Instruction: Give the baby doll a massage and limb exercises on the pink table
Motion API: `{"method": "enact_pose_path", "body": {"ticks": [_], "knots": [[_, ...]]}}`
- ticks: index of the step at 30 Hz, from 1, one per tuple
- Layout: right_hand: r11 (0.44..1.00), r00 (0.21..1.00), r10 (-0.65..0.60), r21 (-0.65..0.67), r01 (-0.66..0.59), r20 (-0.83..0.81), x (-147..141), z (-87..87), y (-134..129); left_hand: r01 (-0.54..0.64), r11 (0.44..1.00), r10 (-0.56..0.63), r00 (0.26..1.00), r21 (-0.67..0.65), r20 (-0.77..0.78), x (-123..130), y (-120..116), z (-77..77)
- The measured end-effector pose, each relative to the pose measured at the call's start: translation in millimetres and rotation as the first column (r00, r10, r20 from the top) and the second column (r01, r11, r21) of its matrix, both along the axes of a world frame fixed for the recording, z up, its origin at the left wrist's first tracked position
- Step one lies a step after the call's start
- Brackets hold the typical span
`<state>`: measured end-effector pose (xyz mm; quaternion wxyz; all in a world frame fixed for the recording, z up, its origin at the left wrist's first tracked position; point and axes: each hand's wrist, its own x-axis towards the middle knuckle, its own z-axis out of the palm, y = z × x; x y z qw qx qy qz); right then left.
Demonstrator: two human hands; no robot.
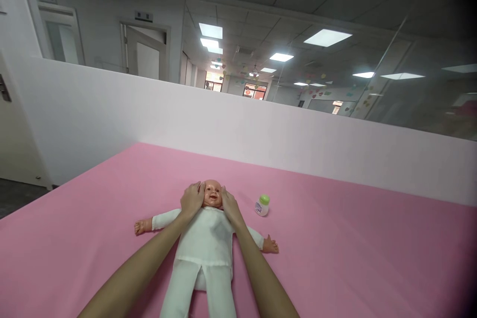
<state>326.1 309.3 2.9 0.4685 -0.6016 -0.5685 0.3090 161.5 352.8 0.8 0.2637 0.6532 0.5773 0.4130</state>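
A baby doll (206, 243) in white clothes lies on its back on the pink surface (335, 238), arms spread, head pointing away from me. My left hand (192, 199) cups the left side of the doll's head. My right hand (229, 204) rests against the right side of the head, fingers along the cheek. Both hands touch the head from either side; the doll's face shows between them.
A small white bottle with a green cap (262, 205) lies on the pink surface just right of the doll's head. A white partition wall (261, 129) runs behind the surface. The pink surface's left edge drops to a dark floor (18, 196).
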Motion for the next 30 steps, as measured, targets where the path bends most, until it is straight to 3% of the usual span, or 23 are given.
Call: {"method": "enact_pose_path", "body": {"ticks": [5, 9, 16, 25, 30], "knots": [[0.999, 0.997, -0.006, 0.048, 0.003, 0.073, 5.2, 10.5, 8.5, 0.1, 0.993, -0.089, 0.985, 0.064, -0.148, -7.5, 0.7, 21.8], [0.995, 0.995, -0.027, 0.094, 0.018, 0.098, 10.9, 16.6, 20.0, 0.155, 0.985, -0.14, 0.974, 0.075, -0.177, -8.3, 5.8, 27.3], [0.991, 0.985, 0.018, 0.125, -0.04, 0.174, 14.5, 17.8, 31.4, 0.2, 0.977, -0.189, 0.972, 0.07, -0.14, -10.8, 14.8, 19.6], [0.997, 0.999, 0.045, 0.055, -0.045, 0.002, 18.4, 7.9, 27.2, 0.223, 0.974, -0.222, 0.975, 0.033, -0.021, -16.8, 26.1, 8.6], [0.994, 0.998, 0.041, 0.102, -0.045, 0.038, 19.0, 5.7, 24.5, 0.251, 0.967, -0.252, 0.968, 0.046, -0.003, -20.8, 29.3, 4.6]]}}
